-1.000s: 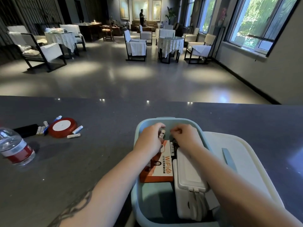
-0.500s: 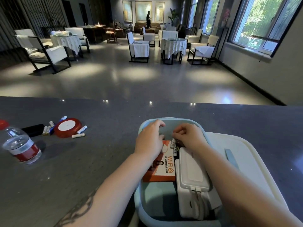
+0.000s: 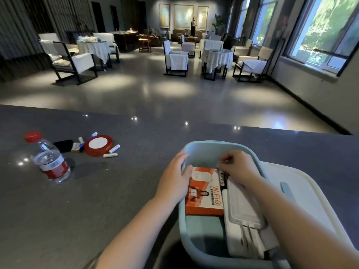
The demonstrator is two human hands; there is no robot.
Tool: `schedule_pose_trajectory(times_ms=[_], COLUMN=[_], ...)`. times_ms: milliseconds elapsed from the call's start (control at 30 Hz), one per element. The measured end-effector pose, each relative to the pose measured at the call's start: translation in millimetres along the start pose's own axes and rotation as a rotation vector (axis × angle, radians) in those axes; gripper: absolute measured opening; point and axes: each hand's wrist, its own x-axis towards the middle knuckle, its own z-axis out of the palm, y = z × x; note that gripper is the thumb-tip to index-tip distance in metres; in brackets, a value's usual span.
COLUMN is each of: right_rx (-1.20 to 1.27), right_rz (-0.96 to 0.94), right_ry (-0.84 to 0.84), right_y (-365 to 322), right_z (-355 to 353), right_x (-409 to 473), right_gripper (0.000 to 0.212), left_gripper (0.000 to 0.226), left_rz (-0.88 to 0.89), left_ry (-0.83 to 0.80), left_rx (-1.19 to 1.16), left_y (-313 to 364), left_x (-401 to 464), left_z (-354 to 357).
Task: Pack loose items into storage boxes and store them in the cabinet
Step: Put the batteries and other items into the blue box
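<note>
A light blue storage box (image 3: 204, 146) stands on the dark counter in front of me. Inside lie an orange WiFi carton (image 3: 206, 197) and a white case (image 3: 242, 206) with cables at its near end. My left hand (image 3: 174, 179) rests on the box's left rim, fingers relaxed and touching the carton. My right hand (image 3: 237, 167) is inside the box at its far end, fingertips curled and pinching small battery-like pieces (image 3: 223, 176) beside the carton. Loose items lie to the left: a red round tin (image 3: 98, 145), small white tubes (image 3: 110, 155) and a black object (image 3: 63, 145).
The box's white lid (image 3: 310, 191) lies flat to the right of it. A water bottle (image 3: 51, 162) with a red cap stands at the left. Beyond the counter's far edge is a lounge with chairs and tables. A person stands far back.
My left hand has slid from inside the box outward to its left rim. My right hand stays at the box's far end over the small pieces. The view has shifted, showing more of the bottle.
</note>
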Motion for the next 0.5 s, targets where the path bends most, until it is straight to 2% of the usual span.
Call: schedule_pose_trajectory(times_ms=[100, 167, 367, 500], right_rx=[0.075, 0.129, 0.102, 0.107], right_rz=[-0.094, -0.163, -0.285, -0.234], right_ry=[0.075, 0.079, -0.137, -0.196], right_y=[-35.6, -70.3, -171.3, -209.8], right_z=[-4.8, -2.8, 49.3, 100.0], right_x=[-15.2, -30.7, -76.1, -76.3], right_gripper=[0.012, 0.012, 0.013, 0.015], left_gripper=[0.046, 0.047, 0.033, 0.032], left_rz=[-0.001, -0.057, -0.225, -0.248], left_ry=[-0.038, 0.006, 0.23, 0.257], left_rx=[-0.034, -0.046, -0.022, 0.06], left_y=[-13.3, -33.0, -96.5, -130.0], left_x=[-10.1, -12.9, -7.9, -6.0], left_z=[-17.0, -33.9, -102.3, -140.0])
